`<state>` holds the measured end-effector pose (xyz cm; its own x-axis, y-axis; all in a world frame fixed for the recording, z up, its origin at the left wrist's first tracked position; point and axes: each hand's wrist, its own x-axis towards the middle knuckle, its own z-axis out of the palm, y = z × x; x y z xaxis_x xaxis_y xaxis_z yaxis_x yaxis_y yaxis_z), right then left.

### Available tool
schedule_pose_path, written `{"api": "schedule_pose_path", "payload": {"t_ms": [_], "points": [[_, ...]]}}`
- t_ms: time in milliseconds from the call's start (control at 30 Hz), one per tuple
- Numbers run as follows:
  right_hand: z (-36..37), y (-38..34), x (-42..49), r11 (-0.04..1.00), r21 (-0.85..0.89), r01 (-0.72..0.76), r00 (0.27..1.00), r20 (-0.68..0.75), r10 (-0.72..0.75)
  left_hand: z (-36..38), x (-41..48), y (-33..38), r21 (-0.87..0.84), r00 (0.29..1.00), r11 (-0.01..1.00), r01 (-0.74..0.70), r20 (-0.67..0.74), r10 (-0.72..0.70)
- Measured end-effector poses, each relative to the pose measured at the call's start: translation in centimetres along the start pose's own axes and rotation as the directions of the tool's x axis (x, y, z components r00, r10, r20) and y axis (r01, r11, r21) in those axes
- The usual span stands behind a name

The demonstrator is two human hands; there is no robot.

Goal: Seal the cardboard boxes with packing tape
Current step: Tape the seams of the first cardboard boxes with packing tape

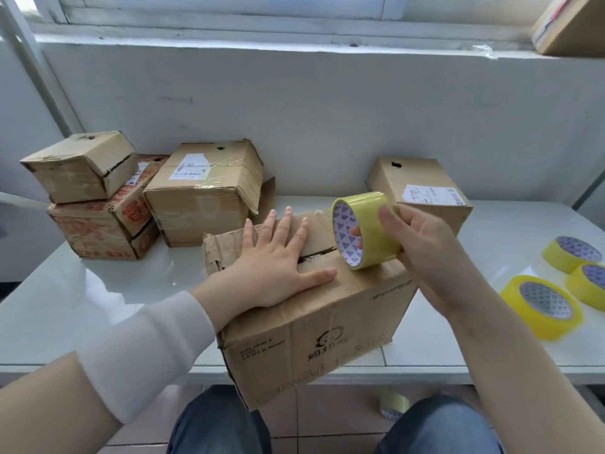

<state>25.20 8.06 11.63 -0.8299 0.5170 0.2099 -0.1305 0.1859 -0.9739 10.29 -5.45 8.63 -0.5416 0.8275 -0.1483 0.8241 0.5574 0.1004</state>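
Observation:
A worn cardboard box sits at the near edge of the white table, overhanging it toward me. My left hand lies flat on its top flaps with fingers spread, pressing them down beside the centre seam. My right hand holds a yellow roll of packing tape upright, its lower rim resting on the box top at the right end of the seam. A finger is hooked through the roll's core.
Stacked boxes and a labelled box stand at the back left; another labelled box is behind the tape. Three spare yellow tape rolls lie on the right. One more roll lies on the floor between my knees.

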Motion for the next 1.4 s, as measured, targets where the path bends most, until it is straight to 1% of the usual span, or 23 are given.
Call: {"api": "schedule_pose_path", "payload": {"t_ms": [67,133,233,333,367,433,533,600,667,733,800,867,900,967,1100,1133,1267,1333,1400], "points": [[0.2,0.9,-1.1,0.991,-0.117,0.059,0.997,0.063,-0.052,-1.0,-0.2,0.3,0.028,1.000,1.000,0.004,0.003,-0.004],[0.4,1.6,-1.5,0.971,-0.209,0.113,0.993,0.036,-0.108,-1.7,-1.0,1.0,0.063,0.999,0.997,-0.039,-0.023,0.041],[0.3,2.2,-1.0,0.959,-0.221,0.175,0.984,0.016,-0.176,-1.1,-3.0,2.0,0.063,0.991,0.990,-0.128,-0.025,0.129],[0.4,2.9,-0.2,0.949,-0.243,0.202,0.979,0.011,-0.206,0.5,-4.3,2.6,0.159,0.994,0.983,-0.089,-0.041,0.097],[0.6,3.0,0.3,0.946,-0.254,0.202,0.978,-0.004,-0.210,0.4,-3.9,2.4,0.169,0.994,0.982,-0.079,-0.064,0.091],[1.1,2.8,1.6,0.948,-0.256,0.189,0.977,-0.049,-0.209,-0.5,-2.3,1.2,0.184,0.990,0.977,-0.103,-0.079,0.119],[2.3,2.4,3.4,0.970,-0.205,0.133,0.988,-0.053,-0.146,-2.2,0.1,-1.9,0.214,0.988,0.967,-0.136,-0.040,0.148],[3.2,2.3,3.9,0.969,-0.217,0.120,0.989,-0.056,-0.135,-2.2,1.0,-3.3,0.185,0.988,0.972,-0.147,-0.026,0.155],[3.9,2.0,3.7,0.979,-0.173,0.106,0.983,-0.127,-0.129,-1.7,1.5,-3.6,0.162,0.985,0.975,-0.156,-0.045,0.165],[4.3,1.5,2.7,0.988,-0.103,0.116,0.968,-0.211,-0.135,-1.1,1.7,-3.5,0.152,0.985,0.978,-0.146,-0.069,0.158],[4.5,1.2,1.2,0.986,-0.068,0.153,0.953,-0.255,-0.165,-0.9,1.9,-3.6,0.134,0.987,0.983,-0.128,-0.079,0.140],[4.5,1.3,-0.5,0.983,-0.039,0.178,0.949,-0.257,-0.182,-0.6,1.8,-3.6,0.135,0.987,0.983,-0.128,-0.077,0.139],[4.4,1.4,-1.1,0.983,-0.025,0.184,0.954,-0.236,-0.185,-0.5,1.8,-3.6,0.143,0.986,0.981,-0.130,-0.082,0.143],[4.2,1.7,-1.6,0.983,-0.036,0.180,0.966,-0.183,-0.183,-0.5,1.8,-3.6,0.149,0.985,0.980,-0.134,-0.087,0.148],[4.5,2.2,-1.5,0.974,-0.178,0.143,0.975,-0.145,-0.170,-0.7,2.1,-3.8,0.130,0.985,0.982,-0.136,-0.089,0.148],[4.5,2.1,-1.4,0.972,-0.187,0.141,0.973,-0.155,-0.171,-0.8,2.1,-3.8,0.122,0.985,0.983,-0.137,-0.085,0.148],[4.4,1.0,-2.5,0.982,-0.121,0.148,0.956,-0.236,-0.173,-0.9,2.2,-3.8,0.082,0.988,0.987,-0.141,-0.059,0.146],[4.7,1.6,-4.5,0.984,-0.135,0.117,0.952,-0.268,-0.149,-1.0,2.3,-3.8,0.066,0.988,0.988,-0.139,-0.063,0.144],[5.0,3.1,-6.7,0.988,-0.144,0.053,0.953,-0.288,-0.093,-0.9,2.4,-3.8,0.062,0.988,0.989,-0.136,-0.071,0.140]]}}
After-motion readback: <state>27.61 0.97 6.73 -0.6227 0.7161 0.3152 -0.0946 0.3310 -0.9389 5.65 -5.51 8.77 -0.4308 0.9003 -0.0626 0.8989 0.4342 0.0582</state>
